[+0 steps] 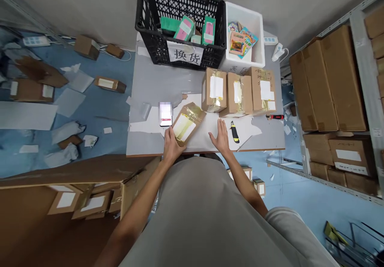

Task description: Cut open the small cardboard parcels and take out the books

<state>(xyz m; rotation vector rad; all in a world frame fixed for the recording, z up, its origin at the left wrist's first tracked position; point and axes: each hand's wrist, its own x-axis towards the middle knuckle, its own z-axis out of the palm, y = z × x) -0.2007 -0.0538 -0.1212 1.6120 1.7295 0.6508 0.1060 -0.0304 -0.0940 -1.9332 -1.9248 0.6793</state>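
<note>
A taped cardboard box [196, 113] with a white label lies at a slant near the table's front edge. My left hand [171, 145] is on its near left corner, fingers against the side and thumb toward the front. A phone [166, 114] with a lit screen lies just left of the box. To the right, my right hand [221, 137] is open with the fingers stretched out, holding nothing, over white paper [210, 125]. Beside it lies a yellow and black utility knife [235, 132]. Behind stand three labelled boxes in a row: left [214, 89], middle [239, 95] and right [263, 89].
At the table's back stand a black plastic crate [186, 33] with green and pink packs and a white foam box [258, 39] with colourful packets. A red and black tool [275, 117] lies at the right edge. Shelved cartons [342, 79] stand right; a large open carton [90, 167] stands left.
</note>
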